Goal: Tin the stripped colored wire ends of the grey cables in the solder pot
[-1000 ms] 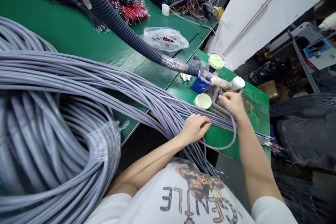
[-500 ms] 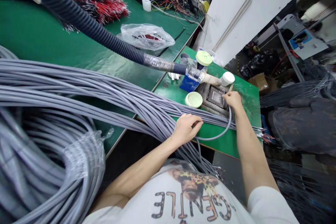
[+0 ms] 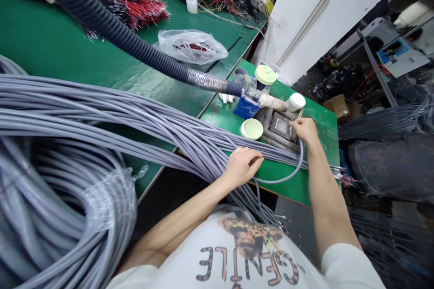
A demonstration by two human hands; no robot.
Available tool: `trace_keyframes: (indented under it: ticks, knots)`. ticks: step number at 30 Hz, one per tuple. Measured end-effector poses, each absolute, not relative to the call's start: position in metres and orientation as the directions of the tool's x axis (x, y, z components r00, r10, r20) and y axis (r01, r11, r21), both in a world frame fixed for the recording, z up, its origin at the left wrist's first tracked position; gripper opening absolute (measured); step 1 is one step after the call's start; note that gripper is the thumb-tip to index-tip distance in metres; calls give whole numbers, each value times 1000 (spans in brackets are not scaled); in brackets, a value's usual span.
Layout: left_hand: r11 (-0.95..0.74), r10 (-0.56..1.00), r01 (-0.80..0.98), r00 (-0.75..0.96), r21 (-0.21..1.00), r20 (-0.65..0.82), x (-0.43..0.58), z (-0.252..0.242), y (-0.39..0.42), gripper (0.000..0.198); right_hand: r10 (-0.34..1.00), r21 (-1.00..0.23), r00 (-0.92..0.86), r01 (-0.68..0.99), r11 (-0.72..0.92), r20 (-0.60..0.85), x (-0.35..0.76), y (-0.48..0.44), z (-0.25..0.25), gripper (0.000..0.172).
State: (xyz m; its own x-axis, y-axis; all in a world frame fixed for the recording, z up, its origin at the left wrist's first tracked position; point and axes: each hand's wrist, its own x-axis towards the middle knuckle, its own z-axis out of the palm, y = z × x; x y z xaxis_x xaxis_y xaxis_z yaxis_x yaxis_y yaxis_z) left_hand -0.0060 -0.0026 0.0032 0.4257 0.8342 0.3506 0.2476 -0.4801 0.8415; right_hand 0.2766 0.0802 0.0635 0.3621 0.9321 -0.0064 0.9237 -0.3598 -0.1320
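My right hand (image 3: pixel 305 129) is closed in a pinch on the end of a grey cable (image 3: pixel 294 172). Its thin wire ends reach over the shiny rectangular surface of a grimy solder pot (image 3: pixel 282 127). From there the cable loops down and back toward my left hand (image 3: pixel 242 164), passing beneath it. My left hand lies over the thick bundle of grey cables (image 3: pixel 190 137), its fingers curled and the thumb close to the index finger. What those fingers hold, if anything, is hidden.
A ribbed black hose (image 3: pixel 135 49) crosses above the bench, its nozzle beside the pot. Around the pot stand a pale green dish (image 3: pixel 251 129), a white cup (image 3: pixel 296 101) and a blue box (image 3: pixel 246 107). Coiled cable (image 3: pixel 108 207) fills the left; a plastic bag (image 3: pixel 193 46) lies behind.
The view has shifted slightly. My right hand stays at the pot with the cable end, and my left hand keeps its place on the bundle.
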Motion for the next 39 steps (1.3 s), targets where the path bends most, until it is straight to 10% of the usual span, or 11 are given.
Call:
trace_keyframes:
  ticks: [7,23,30,39]
  knots:
    - [-489,831,247,422,836,361,-6,4,-3,17,998,-441,61,896,-57,-5,212,67,92,34]
    - [-505,822,241,428,829,376,-5,2,-2,15,991,-114,-11,993,-4,-136,148,93,57,24]
    - [-487,830,239,425,840,361,-6,3,-2,14,1000,-213,-25,977,22,-10,177,80,81,31]
    - [-485,826,244,442,840,350,-7,5,-2,17,934,-169,351,926,-337,60,280,75,64,30]
